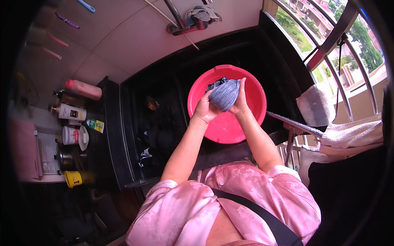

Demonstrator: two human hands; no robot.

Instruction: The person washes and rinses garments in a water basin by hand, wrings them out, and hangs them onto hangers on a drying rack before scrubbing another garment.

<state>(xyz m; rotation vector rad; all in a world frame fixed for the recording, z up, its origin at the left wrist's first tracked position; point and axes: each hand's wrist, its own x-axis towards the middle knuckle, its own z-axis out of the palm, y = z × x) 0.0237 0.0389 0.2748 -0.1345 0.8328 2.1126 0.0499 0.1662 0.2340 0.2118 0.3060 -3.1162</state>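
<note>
A bunched grey-blue cloth (225,94) is held between my two hands over a red plastic basin (226,130). My left hand (205,108) grips the cloth from the left side. On the other side, my right hand (241,100) has its fingers and palm against the same cloth. A darker fold of fabric (217,83) shows behind the bundle. The basin stands in a black sink (271,55), and a little liquid seems to lie in its bottom. The fingers behind the cloth are hidden.
Above the basin, a wall faucet (187,27) carries a rag (203,13). Bottles (83,89), tubs (70,135) and a yellow cup (73,179) line the left ledge. Window bars (335,67) rise at right, near a white cloth (317,106) and a towel (354,133).
</note>
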